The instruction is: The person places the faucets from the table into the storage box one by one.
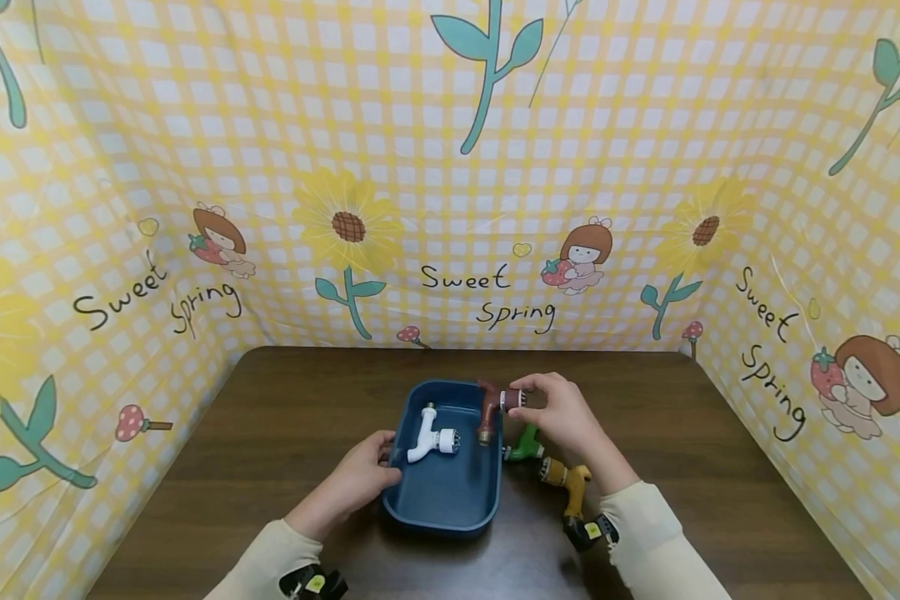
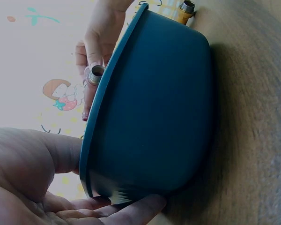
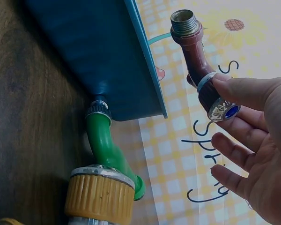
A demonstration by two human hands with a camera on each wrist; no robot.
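My right hand (image 1: 566, 417) pinches a dark red faucet (image 3: 196, 56) by its knob, between thumb and fingers. In the head view this faucet overlaps the right rim of a blue tray (image 1: 442, 508), its threaded end pointing toward me. My left hand (image 1: 356, 475) grips the tray's left rim, thumb at the rim and fingers along the outer wall. Inside the tray lies a white faucet (image 1: 426, 437). Just right of the tray, on the table, are a green faucet (image 3: 103, 140) and a yellow faucet (image 1: 570, 483), close to my right wrist.
The brown wooden table (image 1: 292, 400) carries everything. A yellow checked cloth (image 1: 390, 125) with printed flowers and lettering hangs behind the table and along both sides. Dark wrist cameras are strapped at both sleeves, the right one (image 1: 588, 532) right by the yellow faucet.
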